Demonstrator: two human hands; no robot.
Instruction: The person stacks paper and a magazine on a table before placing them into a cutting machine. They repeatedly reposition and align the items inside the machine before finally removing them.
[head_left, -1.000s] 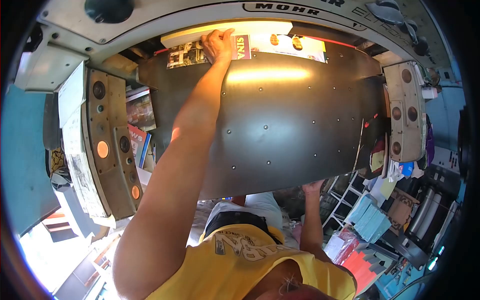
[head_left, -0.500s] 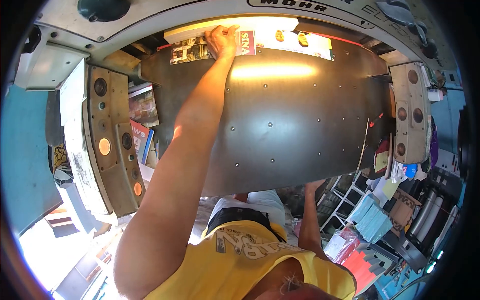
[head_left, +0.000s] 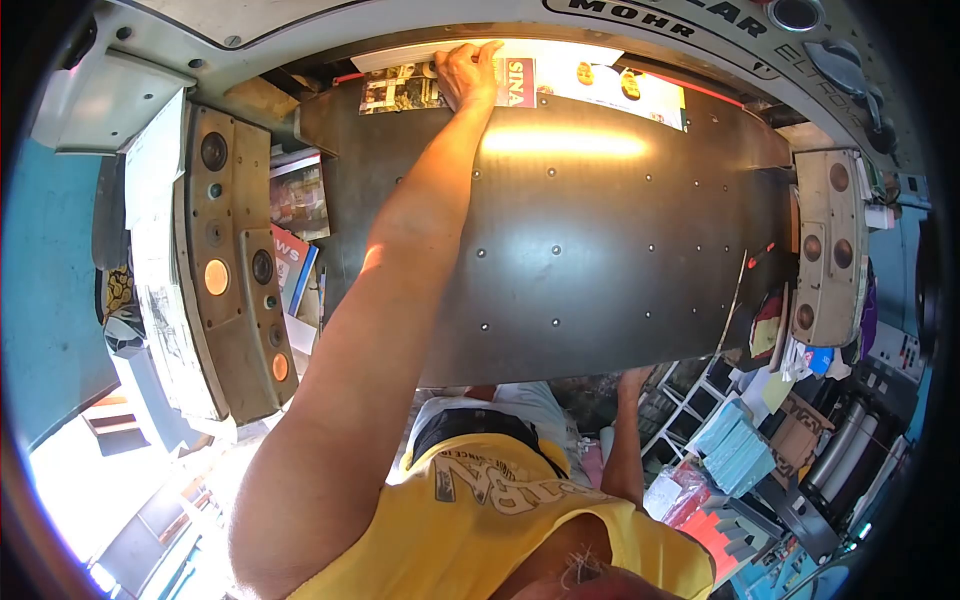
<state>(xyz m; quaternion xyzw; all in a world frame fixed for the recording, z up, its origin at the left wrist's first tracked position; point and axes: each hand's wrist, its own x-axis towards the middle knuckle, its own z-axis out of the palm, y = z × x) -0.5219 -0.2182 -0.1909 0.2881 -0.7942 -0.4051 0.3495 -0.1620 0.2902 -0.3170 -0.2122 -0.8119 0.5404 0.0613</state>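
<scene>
At the far edge of a dark metal machine table (head_left: pixel 560 290), my left hand (head_left: pixel 468 76) rests with bent fingers gathered on a strip of printed sheets (head_left: pixel 522 84). The strip shows a dark photo at the left, a red panel with large letters, and a white part with small pictures at the right. Just behind it, a pale layered edge (head_left: pixel 570 55) runs under the machine's front. My right hand (head_left: pixel 634 377) hangs low by the table's near edge, far from the sheets; its fingers are hidden.
Metal side panels with round buttons stand at the left (head_left: pixel 235 265) and right (head_left: pixel 830 245). Printed booklets (head_left: pixel 298 195) lie beside the left panel. A thin stick (head_left: pixel 733 300) leans on the table's right side. Below right are a white rack (head_left: pixel 685 405) and blue packets (head_left: pixel 735 447).
The view has shifted slightly, so the table and sheets appear farther right. My left hand stays on the printed sheets, and my right hand still hangs by the near edge.
</scene>
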